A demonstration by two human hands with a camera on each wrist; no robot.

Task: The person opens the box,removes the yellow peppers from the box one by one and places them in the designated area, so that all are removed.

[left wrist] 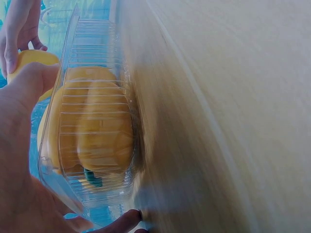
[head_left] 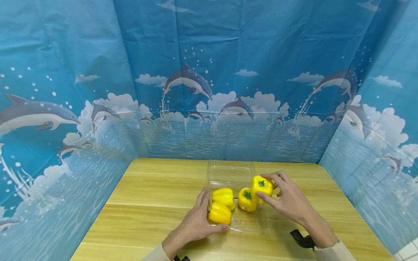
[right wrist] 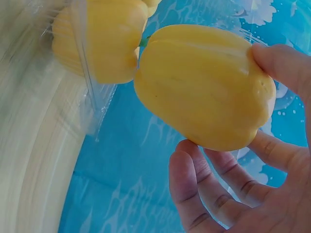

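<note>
With thumb and fingertips, my right hand (head_left: 289, 199) pinches a yellow bell pepper (head_left: 262, 185), green stem facing me, over the right side of a clear plastic clamshell box (head_left: 243, 223). In the right wrist view the held pepper (right wrist: 204, 87) is above the box wall, close to another pepper. Inside the box, two yellow bell peppers (head_left: 219, 214) lie at the left and a third (head_left: 247, 200) sits right of them, stem up. My left hand (head_left: 196, 221) rests against the box's left side and front corner, fingers extended and thumb spread along the front.
The box's clear lid (head_left: 230, 175) lies folded back toward the far table edge. Wooden table surface (head_left: 153, 206) surrounds the box. A blue dolphin-print curtain (head_left: 209, 137) stands behind and on both sides of the table.
</note>
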